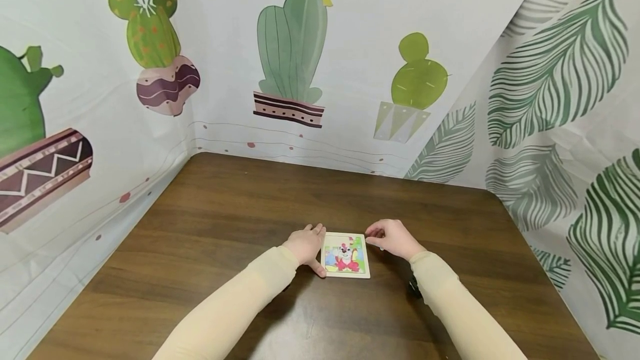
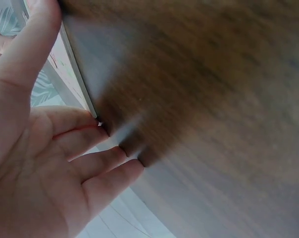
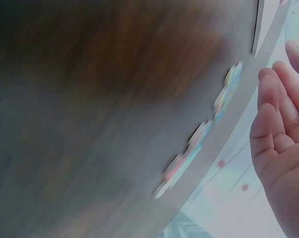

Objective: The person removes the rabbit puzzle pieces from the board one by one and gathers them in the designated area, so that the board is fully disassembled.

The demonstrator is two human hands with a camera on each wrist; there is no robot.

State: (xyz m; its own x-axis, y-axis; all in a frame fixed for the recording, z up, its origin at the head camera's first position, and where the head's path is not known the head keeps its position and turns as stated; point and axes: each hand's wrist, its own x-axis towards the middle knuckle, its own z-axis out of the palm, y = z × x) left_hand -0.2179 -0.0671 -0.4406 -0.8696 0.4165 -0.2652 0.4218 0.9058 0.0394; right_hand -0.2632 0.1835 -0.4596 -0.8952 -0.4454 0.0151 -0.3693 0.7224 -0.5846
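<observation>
A square jigsaw puzzle board [image 1: 369, 265] with a pale frame lies flat on the table, its picture showing a cartoon animal in red. Part of its upper left looks pale and bare. My left hand [image 1: 304, 245] rests along the board's left side, thumb at the near corner, fairly straight fingers at the far one; in the left wrist view its fingertips [image 2: 142, 162] touch the table. By the board's right edge is my right hand [image 1: 394, 238], fingers loosely bent, with nothing visible between them. Several loose puzzle pieces [image 3: 201, 133] lie on the table in the right wrist view.
The brown wooden table [image 1: 240, 199] runs back to a wall hanging [image 1: 220, 43] printed with cacti and leaves. In the head view the loose pieces are mostly or wholly hidden by my right hand and arm.
</observation>
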